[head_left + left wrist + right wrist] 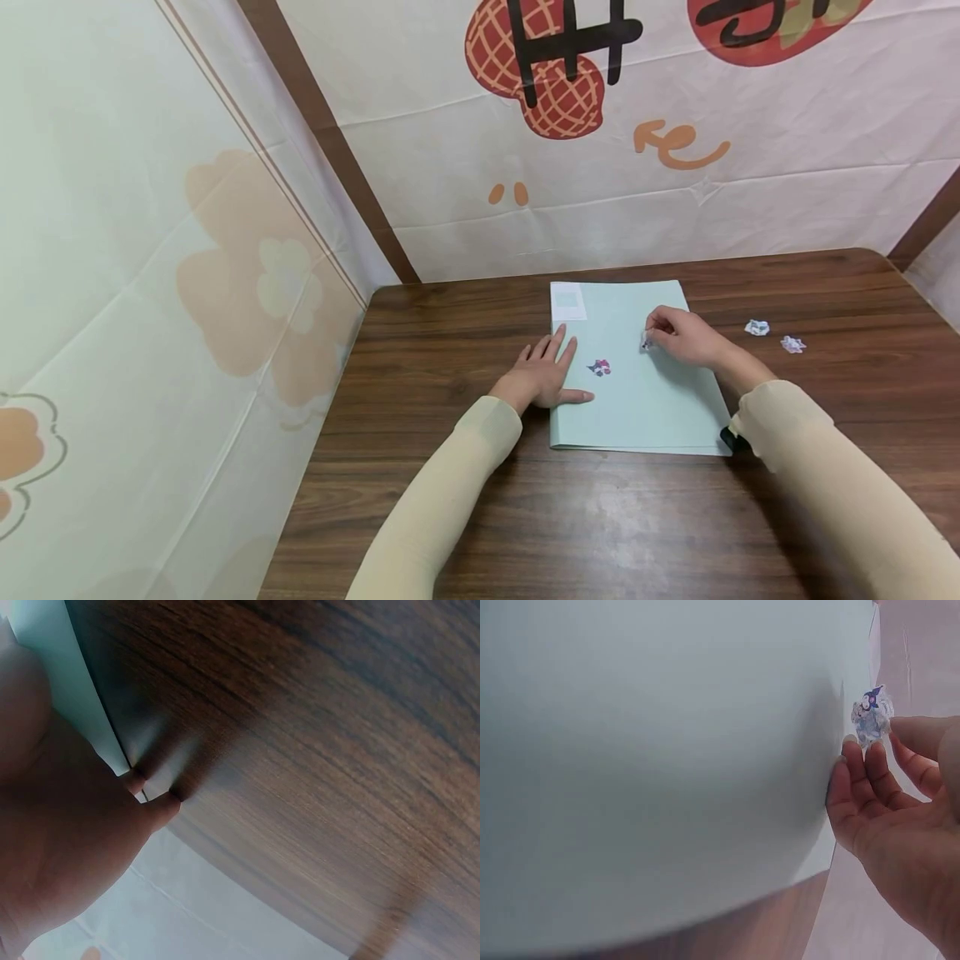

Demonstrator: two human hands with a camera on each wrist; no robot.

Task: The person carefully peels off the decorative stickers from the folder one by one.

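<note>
A pale mint folder (637, 417) lies on the wooden table. My left hand (540, 377) rests with spread fingers over its left edge, some fingers on the wood and the thumb on the cover. In the left wrist view, the hand (67, 825) fills the left side. Over the upper right of the cover, my right hand (686, 337) pinches a small sticker (646, 341) between thumb and fingers. The right wrist view shows a purple-and-white cartoon figure on this sticker (871, 712). Another cartoon sticker (600, 367), purple and pink, lies on the cover near my left hand.
Two more stickers, one whitish-blue (757, 327) and one pale purple (792, 344), lie on the table (847, 292) right of the folder. A white label (568, 301) marks the folder's top left corner. A printed cloth (450, 242) hangs behind the table.
</note>
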